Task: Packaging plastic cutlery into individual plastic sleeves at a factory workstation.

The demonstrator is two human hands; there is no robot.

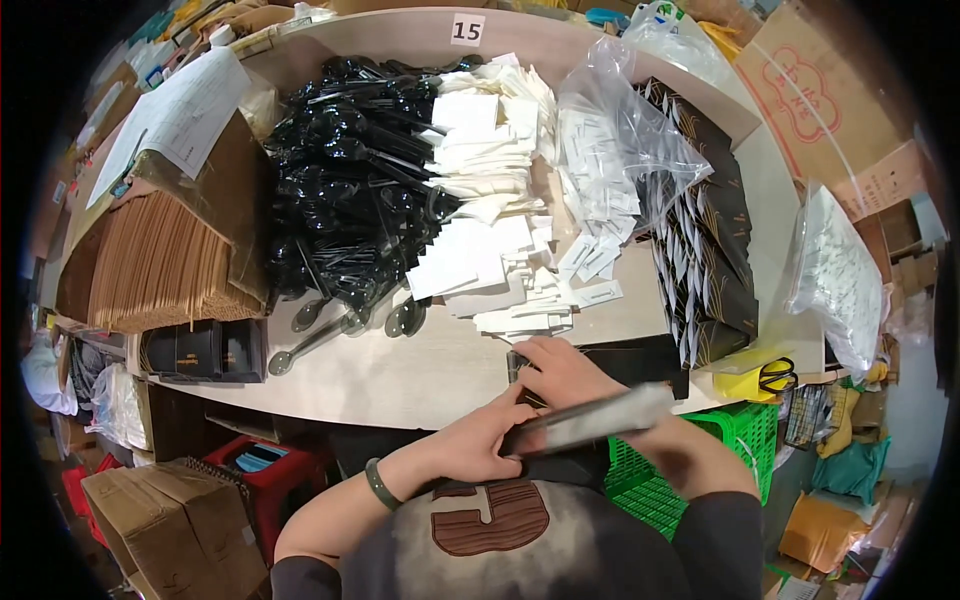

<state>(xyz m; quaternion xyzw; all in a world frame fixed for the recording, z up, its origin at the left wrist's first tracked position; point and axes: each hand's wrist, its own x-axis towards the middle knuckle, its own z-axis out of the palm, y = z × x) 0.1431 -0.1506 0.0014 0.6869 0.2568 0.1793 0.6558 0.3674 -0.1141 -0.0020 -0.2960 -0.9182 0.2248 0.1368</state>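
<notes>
My left hand (484, 436) is closed at the near end of a long, flat, pale packet (600, 415), which is smeared by motion and slants up across my right forearm. Close by, at the table's front edge, my right hand (562, 372) has its fingers bent over the left end of a black printed sleeve (640, 362). The two hands nearly touch, and a bit of black with gold lines shows between them. Beyond my fingers lie white paper napkins (485, 250) in a loose heap and small white packets (600, 190). Black plastic spoons (350, 180) are piled to their left.
A row of black sleeves (705, 230) stands at the right, partly under a clear plastic bag (640, 120). An open carton (240, 200) of brown sheets sits at the left. Scissors (777, 377) rest in a yellow holder (735, 384) above a green basket (640, 490). A red stool (265, 480) is below left.
</notes>
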